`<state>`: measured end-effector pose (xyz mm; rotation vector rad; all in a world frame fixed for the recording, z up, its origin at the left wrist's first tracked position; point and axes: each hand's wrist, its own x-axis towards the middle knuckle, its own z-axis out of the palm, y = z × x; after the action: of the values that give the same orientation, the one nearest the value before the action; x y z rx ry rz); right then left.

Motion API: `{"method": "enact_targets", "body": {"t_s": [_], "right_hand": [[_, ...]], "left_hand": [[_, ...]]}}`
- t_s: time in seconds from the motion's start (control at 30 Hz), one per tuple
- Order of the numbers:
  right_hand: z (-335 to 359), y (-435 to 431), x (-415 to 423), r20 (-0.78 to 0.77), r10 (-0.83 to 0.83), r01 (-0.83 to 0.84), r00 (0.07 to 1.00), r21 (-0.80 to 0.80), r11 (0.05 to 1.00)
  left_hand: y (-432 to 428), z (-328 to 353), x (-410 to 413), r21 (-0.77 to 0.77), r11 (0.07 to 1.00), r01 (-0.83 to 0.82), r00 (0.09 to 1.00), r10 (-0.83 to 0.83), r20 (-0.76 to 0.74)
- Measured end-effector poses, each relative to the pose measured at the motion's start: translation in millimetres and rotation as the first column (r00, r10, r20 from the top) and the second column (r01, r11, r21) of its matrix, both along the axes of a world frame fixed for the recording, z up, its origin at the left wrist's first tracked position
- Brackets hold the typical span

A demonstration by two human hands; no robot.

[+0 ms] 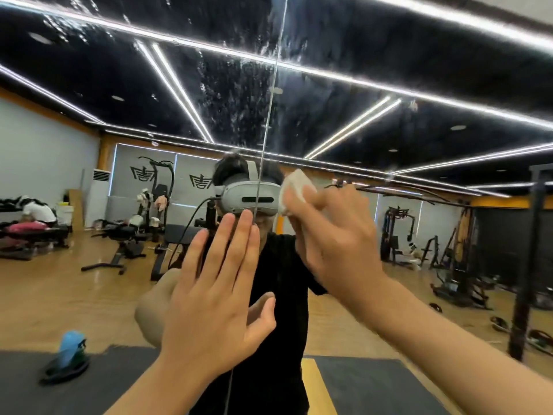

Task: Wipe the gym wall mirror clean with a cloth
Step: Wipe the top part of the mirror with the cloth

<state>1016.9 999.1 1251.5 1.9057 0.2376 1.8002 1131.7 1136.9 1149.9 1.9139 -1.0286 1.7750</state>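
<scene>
Left hand rests flat on the big glass mirror; right hand grips the white cloth. Rub the splashes above.

Glossy streaked mirror; soft white cloth

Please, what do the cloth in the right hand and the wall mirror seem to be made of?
The cloth looks like soft white fabric, perhaps paper towel: matte, crumpled in the right hand. The mirror looks like glossy glass panels: it reflects sharply, wet streaks cling to it, and a thin vertical seam divides it.
</scene>
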Motion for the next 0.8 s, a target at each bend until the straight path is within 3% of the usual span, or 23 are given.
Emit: {"method": "enact_targets", "body": {"t_s": [0.07, 0.2, 0.27, 0.33, 0.43, 0.53, 0.7, 0.8], "right_hand": [[38.4, -3.4, -0.8, 0.011, -0.048, 0.049, 0.999, -0.074, 0.996], [141.0, 17.7, 24.2, 0.221, -0.004, -0.002, 0.975, 0.024, 1.0], [142.8, 28.8, 36.3, 0.272, 0.028, -0.048, 0.962, 0.068, 0.997], [101.1, 32.8, 40.6, 0.213, 0.074, -0.09, 0.974, 0.068, 0.994], [23.6, 24.1, 27.5, 0.002, 0.049, -0.049, 0.999, -0.061, 0.997], [49.5, 12.5, 11.0, -0.054, -0.055, 0.041, 0.997, -0.24, 0.97], [167.5, 19.1, 24.3, 0.23, -0.009, 0.025, 0.973, -0.067, 0.997], [127.0, 28.0, 35.5, 0.263, 0.087, -0.098, 0.961, 0.029, 0.995]], "left_hand": [[0.0, 0.5, 0.1, -0.001, 1.0, -0.003, 1.0, 0.003, 0.007], [1.1, -0.1, 2.4, -0.024, 1.0, 0.02, 1.0, -0.019, 0.003], [1.0, -0.5, 2.9, -0.031, 0.999, 0.032, 0.999, -0.032, -0.001], [1.4, -0.4, 2.3, -0.04, 0.999, 0.035, 0.999, -0.035, -0.004], [1.8, 0.3, 1.3, -0.049, 0.997, 0.06, 0.998, -0.06, -0.007], [1.9, 0.1, 0.7, -0.043, 0.997, 0.058, 0.998, -0.058, -0.012], [2.2, -1.5, 3.2, -0.032, 0.998, 0.06, 0.998, -0.06, -0.008], [3.2, -1.9, 3.4, -0.039, 0.997, 0.064, 0.998, -0.064, 0.008]]}}
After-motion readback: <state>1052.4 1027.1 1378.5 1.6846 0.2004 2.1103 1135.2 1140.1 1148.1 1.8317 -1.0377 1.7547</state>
